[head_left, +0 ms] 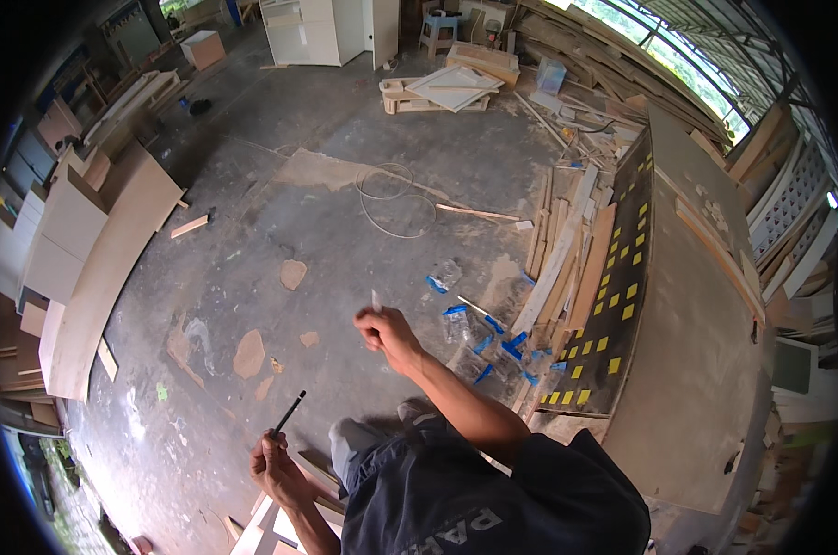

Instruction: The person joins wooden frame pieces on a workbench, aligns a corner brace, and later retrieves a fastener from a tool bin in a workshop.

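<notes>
My left hand (273, 467) is low at the left and grips a thin dark pencil (289, 412) that points up and to the right. My right hand (385, 331) is raised over the concrete floor, fingers pinched on a small pale strip (375, 300) that sticks up above the knuckles. Between the two hands, my knees in grey trousers (359, 442) and my dark shirt (493, 499) fill the lower middle. A white wooden frame (269, 532) lies just below my left hand.
A large grey board (692, 370) with a yellow-dotted dark edge stands at the right, with a heap of wooden slats (567, 259) and blue-taped bits (493, 338) beside it. Plywood sheets (95, 259) lean at the left. White cabinets (313, 32) and panels (451, 88) lie at the back.
</notes>
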`<state>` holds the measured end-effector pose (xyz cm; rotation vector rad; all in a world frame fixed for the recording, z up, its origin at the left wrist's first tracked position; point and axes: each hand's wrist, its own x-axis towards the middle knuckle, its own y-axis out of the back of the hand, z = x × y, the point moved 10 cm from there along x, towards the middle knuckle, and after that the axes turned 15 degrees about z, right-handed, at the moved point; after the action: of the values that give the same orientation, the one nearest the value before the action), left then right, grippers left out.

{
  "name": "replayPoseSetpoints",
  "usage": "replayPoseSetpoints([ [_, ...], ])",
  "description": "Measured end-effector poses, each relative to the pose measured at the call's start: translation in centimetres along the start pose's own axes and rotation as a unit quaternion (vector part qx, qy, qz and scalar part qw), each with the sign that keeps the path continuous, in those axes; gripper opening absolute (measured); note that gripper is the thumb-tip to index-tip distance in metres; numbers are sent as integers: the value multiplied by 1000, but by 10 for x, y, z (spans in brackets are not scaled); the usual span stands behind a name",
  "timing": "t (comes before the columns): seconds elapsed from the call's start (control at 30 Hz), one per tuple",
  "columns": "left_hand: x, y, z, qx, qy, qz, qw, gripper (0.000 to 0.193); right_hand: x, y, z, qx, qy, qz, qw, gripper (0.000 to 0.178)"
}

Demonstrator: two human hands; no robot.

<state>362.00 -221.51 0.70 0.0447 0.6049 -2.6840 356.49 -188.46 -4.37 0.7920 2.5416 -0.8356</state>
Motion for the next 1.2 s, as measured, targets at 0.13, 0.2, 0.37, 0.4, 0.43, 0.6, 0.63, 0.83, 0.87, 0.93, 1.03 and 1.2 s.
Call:
replayPoseSetpoints([
  [0.13, 94, -25, -28, -43, 40, -11, 998, 14, 101, -63, 16, -23, -6, -23, 999, 11],
  [0.2, 150, -40, -35, -29, 36, -4, 999, 14, 172, -73, 48, -49, -23, -10, 998, 12],
  [0.37, 307, -119, -23, -11, 30, -37, 999, 14, 316, 66, 133, -554, 221, 145, 789, 19],
  [0.4, 335, -149, -29, -45, 47, -61, 996, 11, 322, 115, 143, -771, 333, 125, 529, 20],
  [0.43, 370, -157, -16, -34, 24, -57, 998, 10, 313, 117, 157, -789, 319, 173, 496, 22],
  [0.6, 513, -241, -5, 7, 30, -107, 994, 7, 229, 180, 206, -598, -141, 397, 682, 39],
  [0.63, 534, -263, -11, 11, 40, -129, 991, 7, 222, 169, 209, -622, -117, 390, 669, 31],
  [0.83, 662, -363, -59, -16, 66, -158, 985, 7, 293, 54, 211, -597, -259, 403, 644, 39],
  [0.87, 685, -379, -67, -16, 80, -151, 985, 7, 337, 44, 220, -584, -274, 361, 673, 41],
  [0.93, 731, -406, -82, -15, 98, -144, 985, 6, 423, -7, 203, -585, -267, 315, 698, 43],
  [1.03, 808, -445, -85, -8, 85, -138, 987, 5, 602, -88, 148, -677, -142, 202, 693, 43],
  [1.2, 939, -476, -62, -2, 29, -62, 998, 6, 930, -323, 19, -803, 268, 2, 533, 29],
])
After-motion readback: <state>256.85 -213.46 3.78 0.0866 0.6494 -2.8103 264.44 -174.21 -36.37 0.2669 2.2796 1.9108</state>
